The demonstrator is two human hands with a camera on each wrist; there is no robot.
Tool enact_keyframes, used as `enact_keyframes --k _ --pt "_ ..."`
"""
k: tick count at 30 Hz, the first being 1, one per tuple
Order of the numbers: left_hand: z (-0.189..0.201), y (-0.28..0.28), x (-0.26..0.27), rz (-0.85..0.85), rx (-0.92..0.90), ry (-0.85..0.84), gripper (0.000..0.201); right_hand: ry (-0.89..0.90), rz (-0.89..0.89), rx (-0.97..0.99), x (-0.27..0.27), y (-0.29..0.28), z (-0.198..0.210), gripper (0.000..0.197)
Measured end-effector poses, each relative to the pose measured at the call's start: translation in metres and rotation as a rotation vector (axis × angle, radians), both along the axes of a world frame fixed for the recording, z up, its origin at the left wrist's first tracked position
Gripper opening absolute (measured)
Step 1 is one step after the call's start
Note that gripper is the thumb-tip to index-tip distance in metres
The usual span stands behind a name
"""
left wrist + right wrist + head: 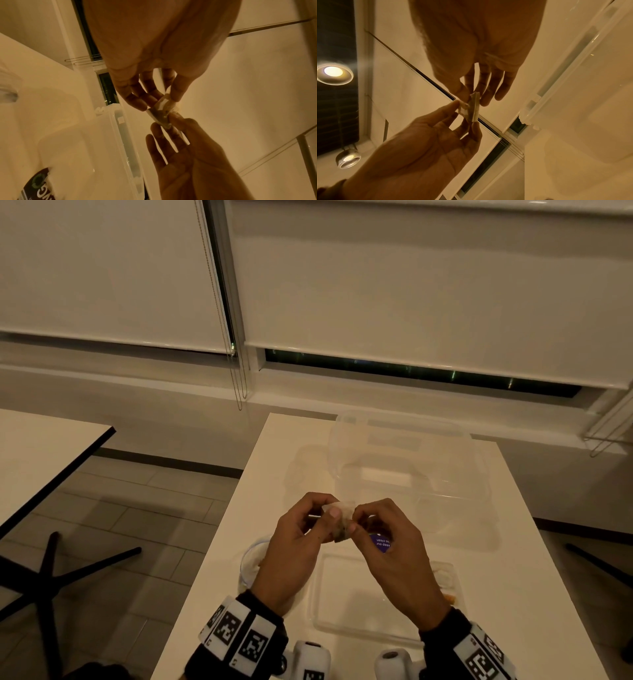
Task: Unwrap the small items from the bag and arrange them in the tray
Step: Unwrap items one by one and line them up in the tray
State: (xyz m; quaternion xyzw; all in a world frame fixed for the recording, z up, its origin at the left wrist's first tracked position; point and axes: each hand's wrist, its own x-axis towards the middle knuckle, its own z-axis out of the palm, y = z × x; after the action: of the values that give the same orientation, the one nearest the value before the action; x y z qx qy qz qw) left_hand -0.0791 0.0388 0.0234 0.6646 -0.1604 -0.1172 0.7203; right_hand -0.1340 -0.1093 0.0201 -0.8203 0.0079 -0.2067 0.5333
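Observation:
A small item in a pale, crinkled wrapper (339, 520) is held above the white table, between both hands. My left hand (330, 515) pinches the wrapper's left side with thumb and fingers. My right hand (356, 522) pinches its right end. In the left wrist view the wrapper (160, 115) stretches between the left fingertips (176, 97) and the right hand (173, 119); a dark filling shows through it. The right wrist view shows the same item (472, 108). A shallow clear tray (329, 607) lies on the table under my hands, with a few pale pieces (445, 577) at its right end.
A large clear plastic container (404, 470) stands behind my hands on the white table (294, 440). A round clear dish (250, 559) sits partly under my left wrist. A purple label (381, 542) shows under the right hand. Another table (41, 453) stands to the left.

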Motion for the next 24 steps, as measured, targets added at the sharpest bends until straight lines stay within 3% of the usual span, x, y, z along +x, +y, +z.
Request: enact_keyframes --k 4,8,10,13,16,19,24 --pt "-0.004 0.001 0.001 0.009 0.04 0.019 0.027 0.025 0.01 0.064 -0.002 -0.001 0.0 0.01" --pt "-0.003 0.0 0.001 -0.018 -0.02 0.114 0.016 0.038 0.005 0.05 -0.001 0.001 -0.001 0.014" --pt "-0.003 -0.001 -0.001 0.012 0.053 0.009 0.011 0.004 -0.03 -0.013 -0.001 0.003 -0.001 0.015" --pt "-0.002 0.002 -0.004 0.14 0.24 -0.214 0.02 -0.05 -0.058 -0.131 -0.004 0.009 0.003 0.008" --pt "0.006 0.005 0.0 0.053 0.239 -0.126 0.011 -0.065 -0.049 -0.192 -0.006 0.011 0.002 0.002" --pt "0.009 0.009 0.009 -0.038 0.215 -0.106 0.013 -0.039 -0.016 -0.108 -0.008 0.012 0.004 0.009" --pt "0.014 0.01 0.011 -0.019 0.12 -0.089 0.014 0.059 0.018 0.044 -0.007 0.007 0.009 0.011"
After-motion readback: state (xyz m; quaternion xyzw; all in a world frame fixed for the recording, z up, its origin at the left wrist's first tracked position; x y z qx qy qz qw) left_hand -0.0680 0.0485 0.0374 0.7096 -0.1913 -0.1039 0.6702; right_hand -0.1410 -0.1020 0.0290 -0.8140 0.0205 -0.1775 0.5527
